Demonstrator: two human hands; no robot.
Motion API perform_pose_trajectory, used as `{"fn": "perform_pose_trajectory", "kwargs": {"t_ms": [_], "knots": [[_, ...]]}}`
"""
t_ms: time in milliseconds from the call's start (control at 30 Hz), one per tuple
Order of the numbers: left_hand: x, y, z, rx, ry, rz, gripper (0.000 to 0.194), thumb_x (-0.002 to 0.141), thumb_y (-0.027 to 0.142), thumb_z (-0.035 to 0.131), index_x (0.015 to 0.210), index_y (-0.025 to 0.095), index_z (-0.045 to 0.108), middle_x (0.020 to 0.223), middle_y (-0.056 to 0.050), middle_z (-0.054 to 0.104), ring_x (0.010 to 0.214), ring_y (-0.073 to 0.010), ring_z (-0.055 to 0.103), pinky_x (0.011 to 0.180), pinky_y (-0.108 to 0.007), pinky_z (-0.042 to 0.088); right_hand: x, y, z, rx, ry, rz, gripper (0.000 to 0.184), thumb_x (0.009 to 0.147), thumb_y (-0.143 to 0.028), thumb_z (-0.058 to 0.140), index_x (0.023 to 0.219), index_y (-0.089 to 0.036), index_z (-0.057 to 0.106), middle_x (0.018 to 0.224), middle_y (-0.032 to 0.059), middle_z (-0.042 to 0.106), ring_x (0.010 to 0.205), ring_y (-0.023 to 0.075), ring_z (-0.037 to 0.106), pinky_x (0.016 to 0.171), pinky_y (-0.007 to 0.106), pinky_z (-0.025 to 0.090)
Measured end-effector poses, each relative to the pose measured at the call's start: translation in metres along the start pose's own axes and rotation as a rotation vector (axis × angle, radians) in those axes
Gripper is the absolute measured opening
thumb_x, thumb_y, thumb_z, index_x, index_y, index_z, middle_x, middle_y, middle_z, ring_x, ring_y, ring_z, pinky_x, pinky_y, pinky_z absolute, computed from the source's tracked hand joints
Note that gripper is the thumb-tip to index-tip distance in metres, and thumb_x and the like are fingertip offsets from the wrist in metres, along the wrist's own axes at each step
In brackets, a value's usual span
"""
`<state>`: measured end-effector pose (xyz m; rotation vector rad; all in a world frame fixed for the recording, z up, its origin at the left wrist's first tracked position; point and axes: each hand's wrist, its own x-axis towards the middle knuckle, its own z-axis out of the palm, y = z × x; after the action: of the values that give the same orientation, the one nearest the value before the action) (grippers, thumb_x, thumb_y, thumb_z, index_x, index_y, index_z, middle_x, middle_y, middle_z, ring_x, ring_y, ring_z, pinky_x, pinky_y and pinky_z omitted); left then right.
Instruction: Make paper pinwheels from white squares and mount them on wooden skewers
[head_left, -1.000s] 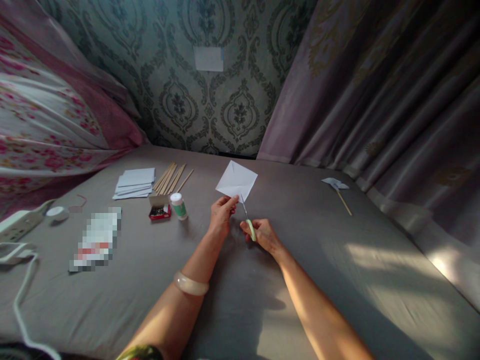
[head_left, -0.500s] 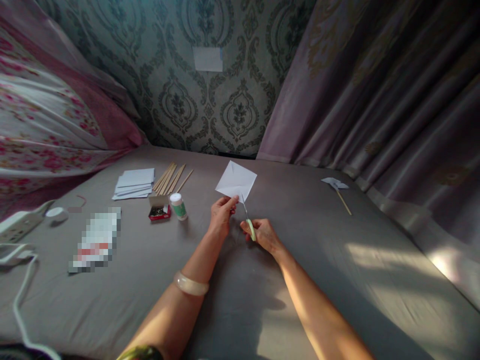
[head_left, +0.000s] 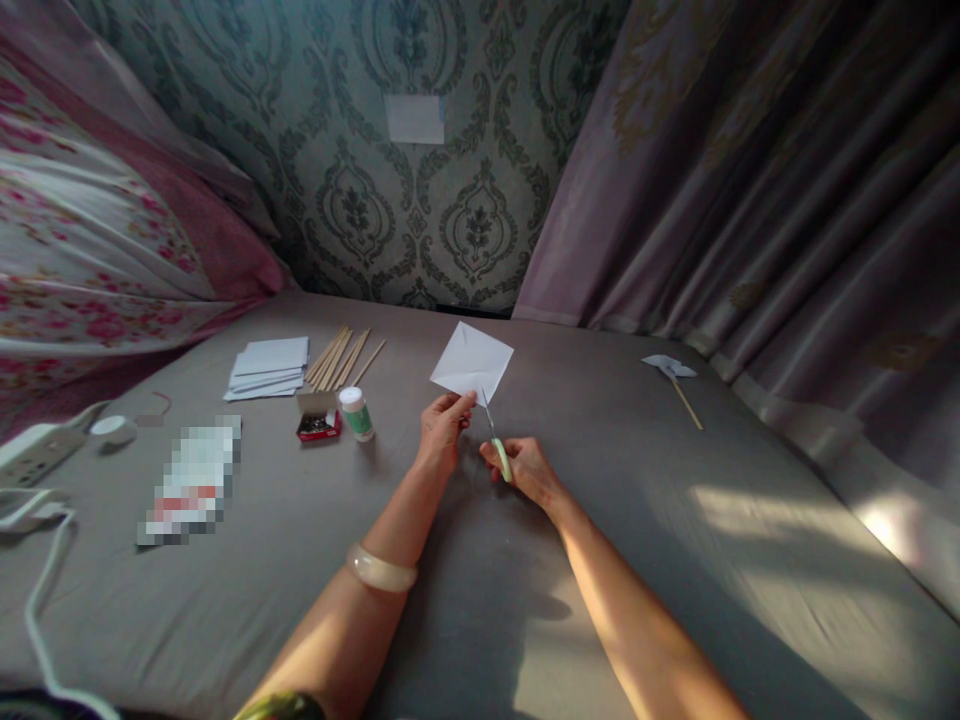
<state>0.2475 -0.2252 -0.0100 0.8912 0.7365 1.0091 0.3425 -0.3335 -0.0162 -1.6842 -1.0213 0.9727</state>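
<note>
My left hand (head_left: 442, 430) pinches the near corner of a white square of paper (head_left: 472, 362) and holds it up over the grey bed sheet (head_left: 465, 600). My right hand (head_left: 525, 468) is closed round the green handles of small scissors (head_left: 495, 432). The blades point up at the paper's lower corner, right beside my left fingertips. A pale bangle sits on my left wrist.
To the left lie a stack of white paper squares (head_left: 268, 366), several wooden sticks (head_left: 346, 356), a small glue bottle (head_left: 355, 412) and a red box of pins (head_left: 318, 422). A finished paper pinwheel on a stick (head_left: 675, 380) lies at right. A power strip (head_left: 37, 452) sits far left.
</note>
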Motion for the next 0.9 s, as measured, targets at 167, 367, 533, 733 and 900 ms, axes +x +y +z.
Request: {"fn": "perform_pose_trajectory", "kwargs": {"t_ms": [167,367,533,733,900], "knots": [[0.0000,-0.0002,-0.0001,-0.001,0.002,0.001,0.031,0.051,0.037,0.081,0.058,0.014,0.061,0.055,0.002,0.052,0.050,-0.0059,0.043,0.048,-0.020,0.033,0.0008,0.0016,0.0009,0.005,0.006,0.006,0.054,0.059,-0.068,0.066,0.049,-0.015,0.056,0.044,-0.0016,0.050,0.042,0.0078,0.037,0.046,0.024,0.028],[0.0014,-0.0012,0.0001,0.005,0.008,0.003,0.033,0.049,0.039,0.081,0.057,0.015,0.060,0.054,0.002,0.052,0.050,-0.0063,0.043,0.048,-0.020,0.033,0.0015,0.0033,0.0008,-0.010,0.008,0.007,0.054,0.061,-0.067,0.065,0.050,-0.015,0.057,0.044,-0.0014,0.051,0.043,0.0078,0.038,0.046,0.023,0.029],[0.0019,-0.0013,-0.0005,-0.003,0.006,0.002,0.033,0.050,0.038,0.082,0.057,0.015,0.060,0.056,0.002,0.053,0.049,-0.0062,0.044,0.049,-0.021,0.032,0.0011,0.0018,0.0005,-0.010,0.014,0.009,0.053,0.060,-0.067,0.066,0.050,-0.015,0.057,0.045,-0.0016,0.051,0.043,0.0081,0.038,0.047,0.024,0.029],[0.0017,-0.0008,-0.0009,-0.011,-0.002,0.003,0.034,0.049,0.039,0.083,0.057,0.015,0.060,0.055,0.002,0.052,0.050,-0.0063,0.043,0.048,-0.021,0.032,0.0009,0.0016,0.0011,-0.015,0.020,0.002,0.052,0.062,-0.065,0.066,0.049,-0.016,0.056,0.044,-0.0022,0.050,0.043,0.0076,0.037,0.047,0.023,0.029],[0.0018,-0.0005,-0.0008,-0.014,-0.004,0.001,0.035,0.049,0.039,0.083,0.058,0.014,0.060,0.056,0.002,0.053,0.050,-0.0061,0.044,0.048,-0.021,0.032,0.0011,0.0018,0.0007,-0.032,0.028,-0.014,0.050,0.063,-0.062,0.066,0.049,-0.016,0.056,0.045,-0.0020,0.050,0.044,0.0079,0.038,0.048,0.023,0.030]]}}
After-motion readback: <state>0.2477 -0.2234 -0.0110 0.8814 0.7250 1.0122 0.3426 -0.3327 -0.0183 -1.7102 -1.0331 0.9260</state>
